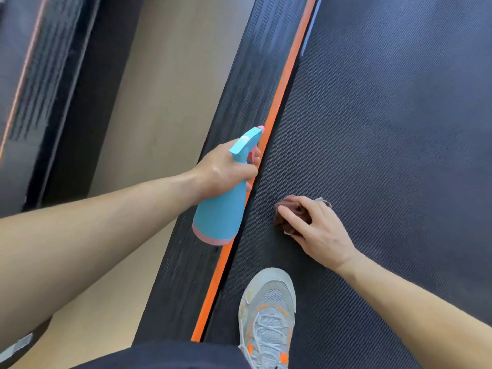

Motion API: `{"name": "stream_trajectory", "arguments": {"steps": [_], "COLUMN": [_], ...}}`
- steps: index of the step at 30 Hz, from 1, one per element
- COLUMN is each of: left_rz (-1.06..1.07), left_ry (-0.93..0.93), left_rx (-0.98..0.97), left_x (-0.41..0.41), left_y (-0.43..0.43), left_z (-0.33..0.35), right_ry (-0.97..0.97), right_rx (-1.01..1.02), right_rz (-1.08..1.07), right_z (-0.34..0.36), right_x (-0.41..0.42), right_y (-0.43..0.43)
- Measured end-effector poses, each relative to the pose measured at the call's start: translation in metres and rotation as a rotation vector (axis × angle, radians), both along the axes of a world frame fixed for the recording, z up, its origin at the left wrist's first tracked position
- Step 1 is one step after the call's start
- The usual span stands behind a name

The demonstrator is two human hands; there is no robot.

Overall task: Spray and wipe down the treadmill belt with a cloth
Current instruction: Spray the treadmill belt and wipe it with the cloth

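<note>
Left forearm (80, 235) nearest the lens; left hand (226, 171) fingers wrap the spray bottle (221, 217) neck, index on the trigger. Right hand (316, 230) fingers curl over the bunched brown cloth (290, 211), which lies beneath them on the treadmill belt (386, 129).

A grey mesh running shoe with orange accents and pale laces (267, 315) is pointing forward, just right of a black ribbed side rail with an orange edge strip (239, 102). A smooth beige floor (159, 102) is running alongside the rail. A blurred dark machine deck (32, 89) is lying beyond the floor.
</note>
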State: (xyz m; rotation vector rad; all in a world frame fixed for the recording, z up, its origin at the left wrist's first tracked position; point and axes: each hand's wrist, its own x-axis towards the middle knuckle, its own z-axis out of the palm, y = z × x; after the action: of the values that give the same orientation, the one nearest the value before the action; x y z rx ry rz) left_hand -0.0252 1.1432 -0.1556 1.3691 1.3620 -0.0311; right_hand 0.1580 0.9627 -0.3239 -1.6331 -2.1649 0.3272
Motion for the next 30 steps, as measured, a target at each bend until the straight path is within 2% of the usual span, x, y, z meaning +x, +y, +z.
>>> {"name": "stream_trajectory", "arguments": {"steps": [3, 7, 9, 12, 20, 25, 28, 30], "left_rz": [0.003, 0.017, 0.030, 0.030, 0.041, 0.025, 0.023, 0.028], "left_ry": [-0.009, -0.020, -0.012, 0.017, 0.033, 0.049, 0.077, 0.082], "left_rx": [-0.012, -0.014, -0.016, -0.017, -0.048, -0.046, -0.036, -0.025], "left_x": [0.001, 0.001, -0.001, -0.007, -0.017, -0.023, -0.025, -0.026], "left_y": [0.003, 0.007, 0.007, 0.008, 0.001, -0.002, -0.001, 0.002], "left_z": [-0.002, -0.006, -0.009, -0.014, -0.017, -0.012, -0.010, -0.011], "right_ry": [0.013, -0.022, -0.052, -0.145, -0.128, -0.095, -0.168, -0.211], "right_rx": [0.002, 0.000, -0.051, -0.142, -0.158, -0.154, -0.090, -0.063], "right_rz": [-0.135, -0.417, -0.469, -0.453, -0.467, -0.177, -0.029, -0.051], "right_z": [0.005, 0.015, 0.017, 0.012, 0.021, 0.015, 0.005, 0.004], "right_x": [0.000, 0.014, 0.015, 0.008, -0.001, -0.044, -0.032, -0.022], "right_y": [0.017, 0.085, 0.116, 0.131, 0.140, 0.050, 0.054, 0.072]}}
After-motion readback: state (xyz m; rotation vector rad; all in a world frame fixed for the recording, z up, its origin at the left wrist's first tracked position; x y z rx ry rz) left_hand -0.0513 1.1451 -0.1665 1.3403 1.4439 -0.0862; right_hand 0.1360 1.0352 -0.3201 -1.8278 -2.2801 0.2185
